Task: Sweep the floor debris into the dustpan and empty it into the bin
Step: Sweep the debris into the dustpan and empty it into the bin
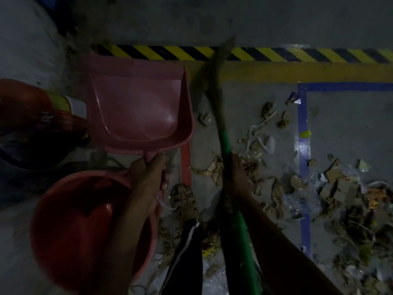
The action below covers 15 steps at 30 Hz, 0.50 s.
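My left hand (148, 177) grips the short handle of a pink dustpan (138, 103), whose tray looks bare and points away from me. My right hand (236, 173) is wrapped round the green handle of a broom (225, 137); its dark, blurred bristles (214, 75) reach toward the striped line. Debris (265, 171) of brown scraps, paper and clear plastic lies scattered over the grey floor to the right and near my feet. A red round bin (70, 231) stands at lower left, under my left forearm.
A black-and-yellow hazard stripe (276, 54) and a yellow line run across the floor ahead. Blue tape (303, 145) marks a rectangle on the right, a red strip (186, 162) lies beside the dustpan. An orange cone-like object (38, 103) sits at left. My sandalled foot (185, 199) stands among the scraps.
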Tool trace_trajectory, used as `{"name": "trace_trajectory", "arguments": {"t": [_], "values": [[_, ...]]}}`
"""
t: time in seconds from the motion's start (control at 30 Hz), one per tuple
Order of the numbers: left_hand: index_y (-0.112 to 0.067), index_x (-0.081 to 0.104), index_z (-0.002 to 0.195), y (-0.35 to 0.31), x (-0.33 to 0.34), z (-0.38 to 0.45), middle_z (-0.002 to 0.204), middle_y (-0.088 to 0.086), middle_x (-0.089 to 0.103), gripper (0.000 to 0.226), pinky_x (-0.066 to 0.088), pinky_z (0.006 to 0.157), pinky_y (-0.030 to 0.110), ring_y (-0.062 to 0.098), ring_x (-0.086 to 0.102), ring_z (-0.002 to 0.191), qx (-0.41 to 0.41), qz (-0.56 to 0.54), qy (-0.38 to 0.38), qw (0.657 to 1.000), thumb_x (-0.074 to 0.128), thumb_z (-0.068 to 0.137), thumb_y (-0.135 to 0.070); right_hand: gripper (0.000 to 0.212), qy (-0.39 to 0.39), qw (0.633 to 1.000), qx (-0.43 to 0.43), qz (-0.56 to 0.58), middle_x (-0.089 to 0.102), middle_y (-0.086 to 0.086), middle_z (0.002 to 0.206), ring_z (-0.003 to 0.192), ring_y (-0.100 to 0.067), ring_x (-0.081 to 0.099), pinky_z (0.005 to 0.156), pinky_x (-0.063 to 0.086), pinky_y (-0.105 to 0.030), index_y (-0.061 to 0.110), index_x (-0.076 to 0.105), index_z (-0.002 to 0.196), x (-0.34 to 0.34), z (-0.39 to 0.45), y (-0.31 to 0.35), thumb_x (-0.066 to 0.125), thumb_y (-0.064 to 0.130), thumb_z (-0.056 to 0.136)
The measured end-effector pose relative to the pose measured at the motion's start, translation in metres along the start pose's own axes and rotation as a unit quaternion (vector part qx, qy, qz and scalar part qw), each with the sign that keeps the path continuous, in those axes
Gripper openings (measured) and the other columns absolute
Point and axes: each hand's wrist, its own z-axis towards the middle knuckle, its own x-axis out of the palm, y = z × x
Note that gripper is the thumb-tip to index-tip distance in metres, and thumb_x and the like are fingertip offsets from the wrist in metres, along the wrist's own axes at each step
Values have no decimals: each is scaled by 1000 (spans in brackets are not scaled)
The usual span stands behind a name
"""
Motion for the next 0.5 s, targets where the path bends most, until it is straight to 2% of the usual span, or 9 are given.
{"name": "trace_trajectory", "arguments": {"t": [0.1,0.17,0.23,0.33,0.37,0.4,0.47,0.5], "values": [[-12,51,64,3,-6,-2,41,-1,50,32,28,37,17,11,36,29,17,31,14,999,62,93,-19,49,52,998,-41,-4,48,-26,137,115,-41,54,80,36,-27,-5,39,143,9,-1,4,49,-2,96],[-11,51,64,6,-8,-2,42,0,50,33,29,37,18,12,37,29,23,45,27,998,63,93,-22,50,90,996,5,-16,48,-18,139,119,-35,53,82,37,-26,5,38,147,2,-4,3,46,4,97],[-12,50,63,8,-10,-5,43,1,50,34,31,38,18,13,37,30,22,54,38,998,63,93,-22,51,86,994,65,-16,51,-13,136,115,-33,56,82,42,-30,12,41,146,-6,-7,-14,48,7,96],[-11,51,65,13,-12,-14,45,4,51,31,32,38,19,14,37,30,20,66,43,997,63,92,-21,47,67,987,144,12,58,-13,121,99,-36,63,79,56,-48,18,42,140,-24,-25,-41,47,8,95],[-11,51,66,15,-13,-17,46,4,51,29,33,38,20,14,37,30,22,68,46,996,63,91,-21,43,57,980,187,34,59,-12,114,93,-36,65,73,58,-50,21,43,138,-31,-31,-52,45,11,96],[-10,51,67,17,-13,-20,46,4,51,29,34,40,20,15,36,30,25,71,49,996,62,91,-20,37,44,971,230,55,59,-11,109,86,-36,66,62,59,-47,22,43,134,-39,-38,-63,43,13,97],[-10,51,67,22,-10,-28,46,3,51,28,34,42,22,14,36,30,31,81,57,995,61,92,-19,26,15,952,295,77,56,-12,103,73,-32,67,43,53,-32,19,45,125,-54,-53,-87,43,15,99],[-11,50,66,25,-7,-32,46,2,51,28,33,42,22,14,36,30,34,86,61,994,61,92,-18,22,-4,948,311,67,56,-13,102,69,-31,66,39,51,-29,17,46,121,-61,-59,-99,44,15,99]]}}
